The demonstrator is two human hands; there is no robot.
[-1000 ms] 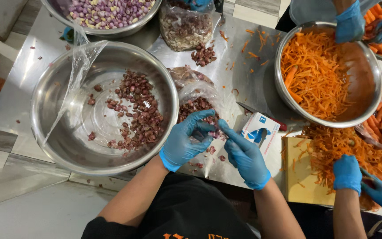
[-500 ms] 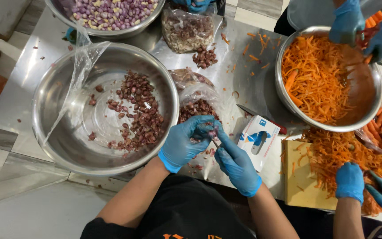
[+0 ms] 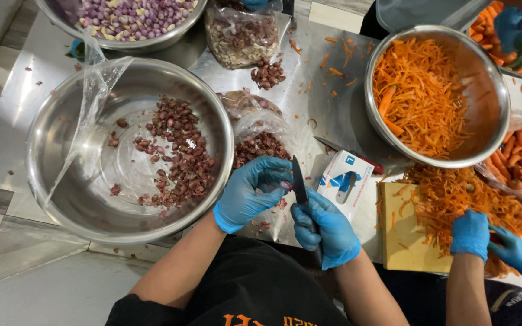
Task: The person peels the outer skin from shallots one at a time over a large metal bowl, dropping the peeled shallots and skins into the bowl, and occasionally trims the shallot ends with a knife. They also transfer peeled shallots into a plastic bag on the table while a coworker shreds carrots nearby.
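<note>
Peeling step under way. Left hand [image 3: 250, 193] pinches small reddish shallot [image 3: 286, 185] just right of big steel bowl [image 3: 49, 181]. Right hand [image 3: 324, 226] fisted round paring knife [image 3: 298, 180] — blade upright, touching shallot. Bowl holds peeled skins (bag of unpeeled shallots [image 3: 260, 145] beside rim). Next move, likely — careful shallow cut, thumb clear.

The left hand [image 3: 250, 194] curls around a small shallot [image 3: 286, 185], hiding most of it. The right hand [image 3: 326, 228] covers the knife [image 3: 298, 180] handle entirely. At the desk's [image 3: 309, 96] far edge, the bowl of peeled shallots [image 3: 129, 17] is cut off.
</note>
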